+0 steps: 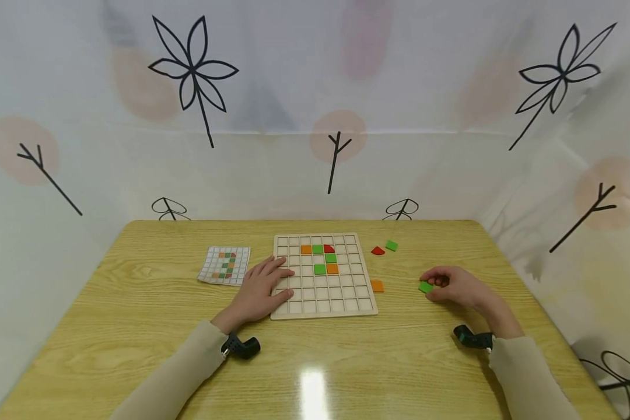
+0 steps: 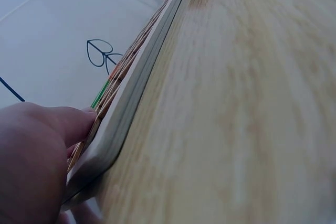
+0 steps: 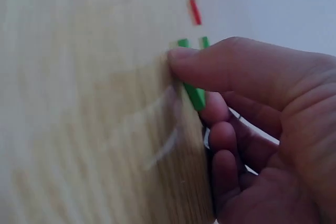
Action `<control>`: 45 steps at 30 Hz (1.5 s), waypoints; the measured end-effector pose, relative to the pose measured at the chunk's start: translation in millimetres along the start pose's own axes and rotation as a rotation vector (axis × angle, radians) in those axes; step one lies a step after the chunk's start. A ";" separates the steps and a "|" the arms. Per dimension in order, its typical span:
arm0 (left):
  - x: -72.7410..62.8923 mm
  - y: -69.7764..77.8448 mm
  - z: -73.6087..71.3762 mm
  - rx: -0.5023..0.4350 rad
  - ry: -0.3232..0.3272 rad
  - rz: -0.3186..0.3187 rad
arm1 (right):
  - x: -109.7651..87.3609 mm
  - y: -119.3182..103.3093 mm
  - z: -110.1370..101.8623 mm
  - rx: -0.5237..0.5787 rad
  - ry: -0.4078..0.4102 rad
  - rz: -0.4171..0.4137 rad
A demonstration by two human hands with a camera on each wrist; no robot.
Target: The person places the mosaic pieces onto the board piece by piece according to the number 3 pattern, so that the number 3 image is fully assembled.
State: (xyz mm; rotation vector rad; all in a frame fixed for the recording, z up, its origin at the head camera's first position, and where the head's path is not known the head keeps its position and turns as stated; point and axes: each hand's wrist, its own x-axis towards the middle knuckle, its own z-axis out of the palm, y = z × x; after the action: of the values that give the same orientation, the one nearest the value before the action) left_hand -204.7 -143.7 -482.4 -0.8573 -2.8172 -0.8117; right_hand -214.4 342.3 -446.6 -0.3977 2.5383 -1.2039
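Note:
A pale wooden grid board (image 1: 304, 294) lies mid-table with several green and orange square tiles and a red quarter-round tile (image 1: 328, 249) in its cells. My left hand (image 1: 262, 289) rests on the board's left edge, fingers spread over the outer cells. In the left wrist view its thumb (image 2: 73, 124) lies against the board's rim. Right of the board, my right hand (image 1: 459, 287) pinches a green square tile (image 1: 425, 287) between thumb and fingers, at or just above the table. The right wrist view shows the thumb across that green tile (image 3: 196, 97).
A paper card (image 1: 224, 266) with a printed grid of coloured cells lies left of the board. Beyond the board's right edge are a loose red piece (image 1: 378, 251), a green square (image 1: 391, 245) and an orange square (image 1: 377, 286). A patterned cloth (image 1: 273, 175) rises behind the table.

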 end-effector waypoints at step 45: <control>-0.5 -1.2 2.3 0.010 -0.004 0.001 | 46.8 -55.2 51.7 -0.252 0.087 -0.204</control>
State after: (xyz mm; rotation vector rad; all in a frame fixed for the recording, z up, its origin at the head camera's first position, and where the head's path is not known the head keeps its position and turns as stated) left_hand -204.7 -143.6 -485.0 -0.8590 -2.8216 -0.7955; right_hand -230.9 255.0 -441.5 -0.6911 2.7904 -0.9852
